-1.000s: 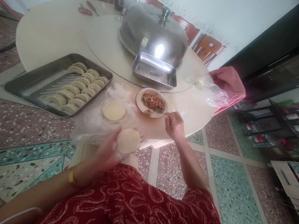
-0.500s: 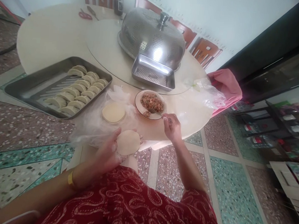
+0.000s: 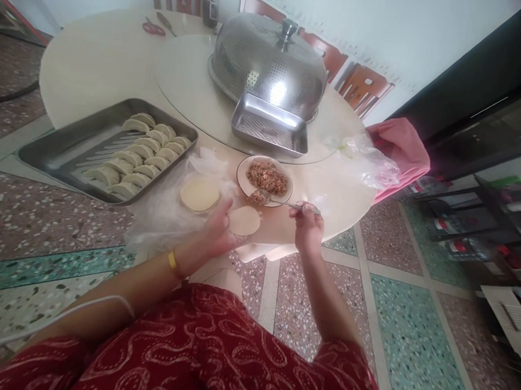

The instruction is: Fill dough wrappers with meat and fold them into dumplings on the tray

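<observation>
Wrapper (image 3: 245, 221) just below centre lay across the outspread left hand (image 3: 217, 233); a tilt could have let it slide off. To its right, the right hand (image 3: 309, 221) pinched a spoon (image 3: 283, 204), whose filling (image 3: 257, 198) might have dropped if jolted. At left, a metal tray (image 3: 46, 155) held folded dumplings (image 3: 128, 158); mid-frame, a plate (image 3: 243, 173) held more filling; above centre stood a small pan (image 3: 266, 144).

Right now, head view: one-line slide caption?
Left hand supports a round dough wrapper; right hand holds a metal utensil at the plate of minced filling.
</observation>
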`<state>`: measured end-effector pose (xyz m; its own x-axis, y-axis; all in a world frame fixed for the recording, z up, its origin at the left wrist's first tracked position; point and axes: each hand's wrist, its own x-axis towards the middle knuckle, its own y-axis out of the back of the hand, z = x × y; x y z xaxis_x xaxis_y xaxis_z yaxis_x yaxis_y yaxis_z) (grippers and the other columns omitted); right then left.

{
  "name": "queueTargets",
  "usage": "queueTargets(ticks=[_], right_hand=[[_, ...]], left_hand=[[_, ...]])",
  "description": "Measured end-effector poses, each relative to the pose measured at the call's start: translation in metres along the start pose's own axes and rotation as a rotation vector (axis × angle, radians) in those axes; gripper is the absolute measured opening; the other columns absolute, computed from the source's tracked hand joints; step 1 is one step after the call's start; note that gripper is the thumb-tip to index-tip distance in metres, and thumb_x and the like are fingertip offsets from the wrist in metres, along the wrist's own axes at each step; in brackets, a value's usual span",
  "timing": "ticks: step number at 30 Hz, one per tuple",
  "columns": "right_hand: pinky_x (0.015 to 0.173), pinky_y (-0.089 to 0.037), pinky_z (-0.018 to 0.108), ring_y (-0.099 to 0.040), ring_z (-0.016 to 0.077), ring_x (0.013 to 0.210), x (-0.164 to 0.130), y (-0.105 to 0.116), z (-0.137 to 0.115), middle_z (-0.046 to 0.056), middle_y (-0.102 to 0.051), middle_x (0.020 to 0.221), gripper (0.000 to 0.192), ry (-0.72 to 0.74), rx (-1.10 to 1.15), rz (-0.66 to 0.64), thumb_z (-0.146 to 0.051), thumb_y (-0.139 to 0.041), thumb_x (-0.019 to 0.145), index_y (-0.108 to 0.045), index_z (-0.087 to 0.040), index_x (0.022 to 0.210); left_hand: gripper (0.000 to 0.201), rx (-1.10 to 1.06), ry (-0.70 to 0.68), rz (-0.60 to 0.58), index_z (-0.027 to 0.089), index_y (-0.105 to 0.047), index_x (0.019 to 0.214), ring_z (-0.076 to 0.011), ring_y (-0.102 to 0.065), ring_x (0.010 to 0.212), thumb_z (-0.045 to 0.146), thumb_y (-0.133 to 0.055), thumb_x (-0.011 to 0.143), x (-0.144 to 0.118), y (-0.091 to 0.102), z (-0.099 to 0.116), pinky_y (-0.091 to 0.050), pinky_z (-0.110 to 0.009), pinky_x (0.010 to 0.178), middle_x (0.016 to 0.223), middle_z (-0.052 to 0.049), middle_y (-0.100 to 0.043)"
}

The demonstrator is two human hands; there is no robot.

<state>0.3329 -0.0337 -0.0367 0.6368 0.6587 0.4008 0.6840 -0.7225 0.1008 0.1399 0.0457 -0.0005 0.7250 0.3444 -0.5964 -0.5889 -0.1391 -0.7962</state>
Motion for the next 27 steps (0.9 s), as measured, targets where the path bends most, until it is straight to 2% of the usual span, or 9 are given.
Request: queueTargets(ticks=[4,7,9,12,15,17,23,27], right_hand=[[0.056,-0.050,0.030,-0.061,0.0142,0.054,-0.009,0.001,-0.016,0.000,-0.065,0.063,0.023,-0.082,0.076,-0.038,-0.040,-0.051,0.091,-0.062,-0.020,0.085],[0.060,-0.052,0.031,-0.064,0.0151,0.059,-0.022,0.001,-0.029,0.000,-0.067,0.068,0.022,-0.080,0.069,-0.072,-0.040,-0.053,0.091,-0.063,-0.021,0.086],[0.063,-0.053,0.031,-0.067,0.0160,0.064,-0.031,0.002,-0.038,0.001,-0.069,0.074,0.023,-0.016,0.007,-0.101,-0.042,-0.053,0.092,-0.064,-0.022,0.086],[0.066,-0.054,0.033,-0.069,0.0178,0.073,-0.042,0.003,-0.050,0.003,-0.071,0.081,0.020,0.163,-0.101,-0.174,-0.038,-0.052,0.094,-0.065,-0.024,0.089],[0.068,-0.055,0.036,-0.067,0.0201,0.080,-0.048,0.003,-0.059,0.004,-0.071,0.081,0.016,0.350,-0.150,-0.274,-0.030,-0.049,0.095,-0.065,-0.025,0.096],[0.068,-0.055,0.039,-0.066,0.0213,0.081,-0.050,0.003,-0.062,0.005,-0.071,0.080,0.017,0.426,-0.160,-0.314,-0.026,-0.048,0.095,-0.065,-0.026,0.099],[0.070,-0.055,0.043,-0.066,0.0240,0.085,-0.052,0.007,-0.066,0.006,-0.070,0.089,0.019,0.485,-0.152,-0.337,-0.025,-0.050,0.094,-0.066,-0.029,0.104],[0.070,-0.055,0.045,-0.067,0.0250,0.083,-0.052,0.015,-0.074,0.005,-0.073,0.086,0.021,0.520,-0.152,-0.342,-0.027,-0.050,0.094,-0.065,-0.032,0.107]], left_hand=[[0.058,0.022,-0.055,-0.050,0.005,-0.050,0.134,-0.0294,-0.071,0.091,0.049,-0.035,0.099,-0.009,0.004,-0.003,-0.057,-0.042,0.080,0.100,-0.019,-0.072],[0.058,0.034,-0.066,-0.096,0.007,-0.050,0.135,-0.0296,-0.070,0.096,0.050,-0.038,0.098,-0.017,0.009,-0.004,-0.056,-0.042,0.084,0.104,-0.018,-0.072],[0.059,0.041,-0.050,-0.110,0.008,-0.050,0.136,-0.0293,-0.069,0.096,0.051,-0.037,0.098,-0.021,0.012,-0.003,-0.056,-0.042,0.084,0.104,-0.017,-0.072],[0.060,0.053,-0.053,-0.111,0.007,-0.049,0.136,-0.0295,-0.069,0.094,0.052,-0.037,0.098,-0.027,0.013,-0.002,-0.055,-0.042,0.083,0.103,-0.017,-0.072],[0.059,0.043,-0.066,-0.099,0.007,-0.051,0.135,-0.0282,-0.069,0.091,0.050,-0.035,0.099,-0.032,0.012,-0.002,-0.054,-0.043,0.086,0.098,-0.015,-0.072],[0.057,0.023,-0.072,-0.089,0.007,-0.052,0.134,-0.0269,-0.069,0.088,0.048,-0.033,0.100,-0.036,0.011,-0.003,-0.053,-0.042,0.086,0.095,-0.014,-0.072],[0.056,-0.010,-0.078,-0.092,0.004,-0.051,0.131,-0.0280,-0.068,0.095,0.044,-0.026,0.102,-0.047,0.010,-0.006,-0.053,-0.040,0.085,0.095,-0.016,-0.072],[0.055,0.020,-0.114,-0.089,0.005,-0.056,0.124,-0.0270,-0.069,0.091,0.045,-0.025,0.102,-0.052,0.010,-0.005,-0.054,-0.039,0.082,0.095,-0.016,-0.072]])
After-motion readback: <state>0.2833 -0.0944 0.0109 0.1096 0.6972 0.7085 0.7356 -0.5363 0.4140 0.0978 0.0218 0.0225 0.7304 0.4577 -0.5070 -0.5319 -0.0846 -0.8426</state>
